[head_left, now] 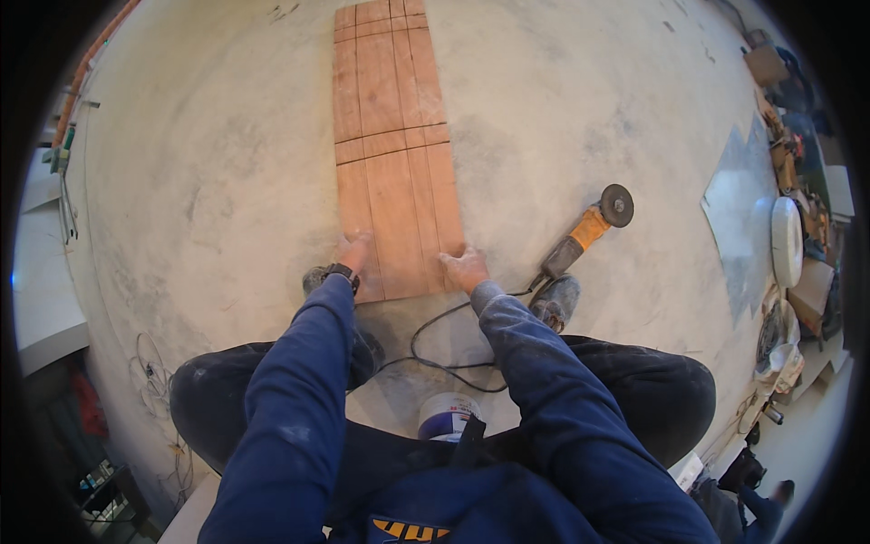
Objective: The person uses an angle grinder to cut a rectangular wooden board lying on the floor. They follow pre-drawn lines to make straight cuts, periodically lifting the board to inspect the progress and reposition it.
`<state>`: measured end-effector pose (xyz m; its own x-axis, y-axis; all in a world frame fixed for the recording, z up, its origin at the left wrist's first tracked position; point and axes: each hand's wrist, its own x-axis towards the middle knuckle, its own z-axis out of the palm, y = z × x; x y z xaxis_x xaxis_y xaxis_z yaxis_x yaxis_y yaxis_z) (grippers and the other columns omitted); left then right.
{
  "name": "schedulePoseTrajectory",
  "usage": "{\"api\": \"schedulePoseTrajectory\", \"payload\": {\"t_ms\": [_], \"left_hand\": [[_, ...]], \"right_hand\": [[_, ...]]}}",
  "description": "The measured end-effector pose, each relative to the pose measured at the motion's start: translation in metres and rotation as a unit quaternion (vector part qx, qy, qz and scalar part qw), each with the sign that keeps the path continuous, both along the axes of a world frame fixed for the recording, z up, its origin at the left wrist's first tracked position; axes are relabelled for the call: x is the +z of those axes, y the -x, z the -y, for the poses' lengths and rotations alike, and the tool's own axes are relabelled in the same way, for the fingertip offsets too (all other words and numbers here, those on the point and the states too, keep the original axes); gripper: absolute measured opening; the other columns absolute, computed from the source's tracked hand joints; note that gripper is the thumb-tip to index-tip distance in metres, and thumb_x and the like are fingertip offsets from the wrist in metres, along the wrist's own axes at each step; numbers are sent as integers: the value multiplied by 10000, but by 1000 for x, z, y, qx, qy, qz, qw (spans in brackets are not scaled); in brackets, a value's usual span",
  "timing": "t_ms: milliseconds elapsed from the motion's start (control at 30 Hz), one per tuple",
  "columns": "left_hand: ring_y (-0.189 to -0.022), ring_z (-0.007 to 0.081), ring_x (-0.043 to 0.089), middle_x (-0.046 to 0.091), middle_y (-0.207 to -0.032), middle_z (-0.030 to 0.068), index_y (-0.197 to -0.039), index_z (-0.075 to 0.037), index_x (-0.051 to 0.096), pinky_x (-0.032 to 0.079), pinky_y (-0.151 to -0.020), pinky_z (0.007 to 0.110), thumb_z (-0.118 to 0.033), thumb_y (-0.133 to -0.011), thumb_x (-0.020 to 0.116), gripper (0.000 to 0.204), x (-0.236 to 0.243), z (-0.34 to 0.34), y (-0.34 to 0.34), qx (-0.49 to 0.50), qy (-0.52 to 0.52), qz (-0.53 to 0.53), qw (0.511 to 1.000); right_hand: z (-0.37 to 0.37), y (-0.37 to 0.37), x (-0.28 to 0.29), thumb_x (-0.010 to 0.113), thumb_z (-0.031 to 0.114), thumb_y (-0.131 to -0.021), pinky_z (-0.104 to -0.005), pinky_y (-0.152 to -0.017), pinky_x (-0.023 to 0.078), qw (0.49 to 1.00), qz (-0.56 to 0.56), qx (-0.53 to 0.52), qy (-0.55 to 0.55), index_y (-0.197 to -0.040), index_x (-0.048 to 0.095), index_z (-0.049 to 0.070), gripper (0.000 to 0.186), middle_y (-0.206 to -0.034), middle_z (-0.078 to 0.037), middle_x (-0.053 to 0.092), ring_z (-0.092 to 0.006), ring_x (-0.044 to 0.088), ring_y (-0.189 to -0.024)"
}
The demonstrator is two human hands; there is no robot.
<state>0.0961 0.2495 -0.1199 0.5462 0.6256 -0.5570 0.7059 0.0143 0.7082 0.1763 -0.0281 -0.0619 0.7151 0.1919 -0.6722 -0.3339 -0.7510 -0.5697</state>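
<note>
A long reddish-brown board (391, 195) lies lengthwise away from me, marked with dark lines along and across it. My left hand (356, 252), with a dark watch at the wrist, is closed on the near left edge. At the near right edge my right hand (466, 268), dusty with white, is closed with the thumb on top. The fingers under the board are hidden. Right of the board lies an orange and black angle grinder (578, 243) with a dark disc (617, 206), close to my right shoe (555, 301).
The grinder's black cable (426, 337) loops between my feet, close to a white and purple bucket (449, 415). The pale, dusty floor (227, 181) surrounds the board. Boxes and a round white object (787, 242) line the right side. Thin wires (149, 372) lie at left.
</note>
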Motion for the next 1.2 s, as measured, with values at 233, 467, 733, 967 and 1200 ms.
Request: {"api": "schedulePoseTrajectory", "payload": {"t_ms": [233, 467, 733, 967, 1200], "left_hand": [[-1324, 377, 552, 545, -1439, 270, -1474, 89, 388, 436, -1095, 428, -420, -815, 797, 928, 38, 49, 8, -20, -59, -37, 997], [-1498, 430, 313, 325, -1592, 326, -1593, 74, 103, 309, -1214, 447, -405, -796, 806, 1166, 45, 65, 28, -85, -123, -171, 974], [-1546, 486, 150, 63, -1671, 327, -1669, -194, 21, 212, -1241, 560, -537, -780, 804, 1233, 94, 117, 14, -266, -178, -280, 905], [-1540, 507, 142, -11, -1668, 340, -1669, -191, -16, 210, -1235, 581, -545, -758, 842, 1301, 105, 129, 11, -296, -185, -310, 884], [-1530, 533, 149, 5, -1657, 368, -1667, -184, -31, 252, -1231, 551, -580, -733, 853, 1345, 88, 129, 17, -321, -249, -317, 857]], "right_hand": [[15, 22, 12, 774, 408, -810, -478, -1143, 411, 994, 58, -11, 91, -1492, 358, -67, 930, -1479, -301, 446, -447, 452, -1376], [22, 36, 13, 753, 449, -808, -486, -1114, 432, 996, 17, 29, 78, -1483, 394, -32, 903, -1442, -296, 482, -423, 499, -1337], [106, -59, 60, 729, 435, -839, -522, -1044, 444, 860, 232, -304, 338, -1523, 348, 37, 878, -1395, -225, 507, -371, 533, -1297], [204, -104, 24, 848, 375, -785, -434, -1146, 402, 845, 136, -509, 91, -1526, 254, -92, 1059, -1473, -325, 460, -396, 505, -1368], [220, -109, -27, 873, 294, -719, -397, -1005, 504, 887, 106, -450, -14, -1386, 422, -96, 894, -1288, -223, 610, -304, 632, -1164]]}}
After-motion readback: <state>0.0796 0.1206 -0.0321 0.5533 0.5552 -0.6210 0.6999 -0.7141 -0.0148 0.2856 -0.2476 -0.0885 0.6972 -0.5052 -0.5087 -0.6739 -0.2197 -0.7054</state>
